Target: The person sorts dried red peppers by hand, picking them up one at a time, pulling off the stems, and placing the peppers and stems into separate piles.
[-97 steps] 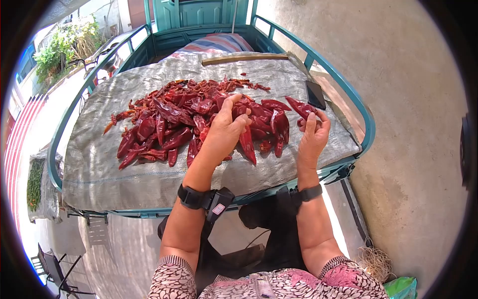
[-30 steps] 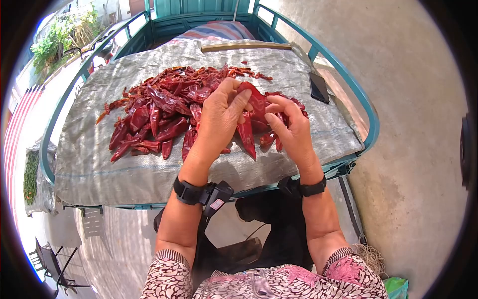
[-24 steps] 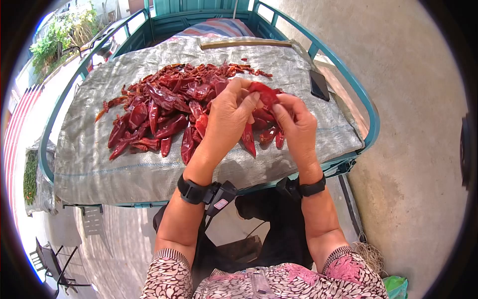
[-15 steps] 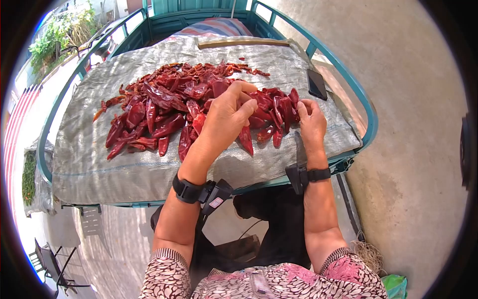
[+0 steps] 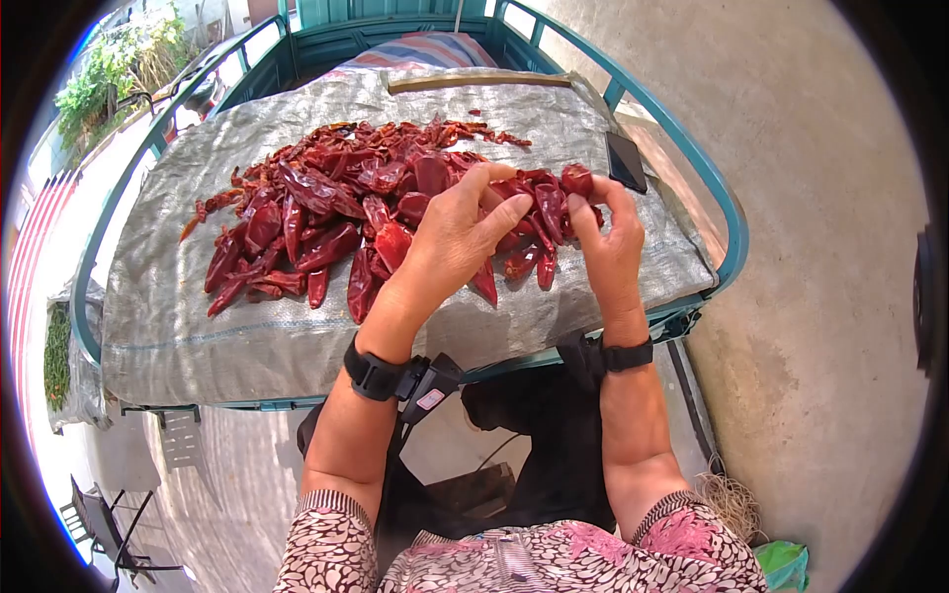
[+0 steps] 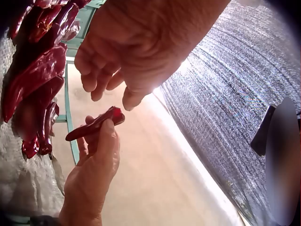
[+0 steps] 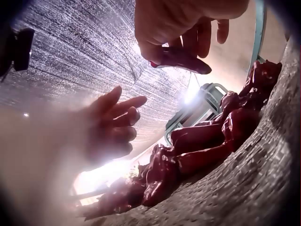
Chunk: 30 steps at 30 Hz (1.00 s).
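Observation:
Dried red chili peppers (image 5: 326, 198) lie heaped on the grey woven sheet (image 5: 267, 366) over the cart bed. My right hand (image 5: 615, 247) pinches one chili pepper (image 5: 576, 179) between thumb and fingers, raised by the right end of the heap. In the left wrist view this pepper (image 6: 96, 128) points sideways, its broad end showing brighter red. My left hand (image 5: 450, 232) hovers over the heap's near right part, fingers loosely bent and holding nothing. A gap separates the left hand (image 7: 115, 122) from the held pepper (image 7: 183, 61) in the right wrist view.
A black phone (image 5: 625, 161) lies on the sheet's right side. A wooden strip (image 5: 479, 83) lies along the back. Teal rails (image 5: 682, 138) border the cart. Green peppers (image 5: 57, 356) sit in a bag at the left, and a coil of twine (image 5: 729, 502) lies on the floor.
About a second ago both hands held a red pepper between them. The hands then parted, the right one dropping to the heap's right end; now it is raised with a pepper.

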Tool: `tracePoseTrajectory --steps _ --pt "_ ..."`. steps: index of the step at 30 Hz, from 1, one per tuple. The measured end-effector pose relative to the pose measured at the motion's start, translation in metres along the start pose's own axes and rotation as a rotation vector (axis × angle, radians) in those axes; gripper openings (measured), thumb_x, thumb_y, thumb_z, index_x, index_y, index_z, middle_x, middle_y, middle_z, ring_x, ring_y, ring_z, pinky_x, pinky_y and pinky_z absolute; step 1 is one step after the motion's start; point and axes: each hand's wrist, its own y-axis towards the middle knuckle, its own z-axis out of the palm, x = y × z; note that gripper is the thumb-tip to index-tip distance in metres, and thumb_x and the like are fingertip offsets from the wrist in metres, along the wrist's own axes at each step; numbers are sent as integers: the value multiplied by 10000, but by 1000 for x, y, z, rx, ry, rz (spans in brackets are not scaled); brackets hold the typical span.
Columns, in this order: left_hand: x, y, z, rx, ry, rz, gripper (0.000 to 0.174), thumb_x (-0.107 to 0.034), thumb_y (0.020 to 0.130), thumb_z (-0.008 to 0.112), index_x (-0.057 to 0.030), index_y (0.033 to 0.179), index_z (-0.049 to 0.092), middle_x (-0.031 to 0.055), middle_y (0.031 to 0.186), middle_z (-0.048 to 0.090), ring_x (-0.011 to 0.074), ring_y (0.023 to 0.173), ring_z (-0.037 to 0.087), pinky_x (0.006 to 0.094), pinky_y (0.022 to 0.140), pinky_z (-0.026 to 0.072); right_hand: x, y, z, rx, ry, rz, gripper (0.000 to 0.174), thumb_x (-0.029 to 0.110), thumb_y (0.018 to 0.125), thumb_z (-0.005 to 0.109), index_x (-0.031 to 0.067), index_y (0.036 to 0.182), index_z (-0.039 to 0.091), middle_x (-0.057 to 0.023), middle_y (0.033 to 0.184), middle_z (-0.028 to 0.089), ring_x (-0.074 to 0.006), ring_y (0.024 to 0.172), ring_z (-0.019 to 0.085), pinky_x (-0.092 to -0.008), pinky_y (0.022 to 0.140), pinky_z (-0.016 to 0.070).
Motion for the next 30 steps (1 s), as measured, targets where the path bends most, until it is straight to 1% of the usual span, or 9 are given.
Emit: tracePoseTrajectory --steps 3,6,9,12,15,18,24,27,30 --pt "-16 -1 1 -6 20 1 329 -269 998 665 16 1160 632 119 819 684 155 746 635 313 681 521 24 -9 10 148 84 -192 270 165 859 758 45 1095 701 -106 953 705 -270 909 647 -369 817 525" --pt "-7 0 1 -76 -27 44 271 -252 1031 619 14 1083 633 105 790 675 148 718 628 304 656 507 32 -12 17 282 177 -103 284 150 874 758 36 1126 693 -110 963 703 -241 921 678 -346 819 540" --pt "1 2 -3 -228 -32 -18 252 -306 1061 577 -59 1059 623 -1 787 629 36 635 531 201 558 420 28 -13 15 489 284 204 280 132 900 744 27 1151 682 -112 967 718 -210 864 713 -317 778 561" --pt "-4 3 -11 -204 -156 -81 239 -310 1070 560 -81 1033 618 -3 778 660 18 606 530 177 543 407 21 -12 15 396 205 28 267 120 923 720 24 1169 675 -114 964 738 -202 824 737 -296 749 573" --pt "-6 3 -11 -137 -307 -88 252 -316 1069 561 -70 1080 612 13 815 684 14 618 550 167 550 420 27 -15 20 305 443 179 255 103 926 714 45 1173 690 -105 936 741 -192 838 738 -297 769 578" --pt "-8 2 -6 -130 -328 -92 275 -286 1062 574 -47 1197 590 34 888 687 19 636 560 163 562 432 23 -12 21 149 376 176 276 152 939 705 84 1207 698 -110 945 740 -220 847 723 -347 759 573" --pt "-6 0 -15 -65 -160 -125 371 -194 1040 594 -21 1360 519 56 1006 666 28 688 579 162 578 448 -48 7 8 -77 -496 169 315 290 1000 599 136 1259 690 -114 1084 740 -321 1017 644 -460 938 458" --pt "-4 -1 -18 -32 -141 -132 356 -174 1030 600 -19 1344 533 51 1016 658 30 706 583 167 579 447 -69 5 12 4 -516 276 321 308 995 599 139 1251 694 -97 1130 726 -316 1129 596 -469 1001 405" --pt "-7 -3 -18 -16 -113 -157 348 -158 1023 604 -12 1332 545 54 1024 649 36 717 585 178 595 455 -64 -2 14 -31 -539 106 312 333 922 694 159 1180 718 -58 1192 697 -310 1168 568 -474 1016 393"
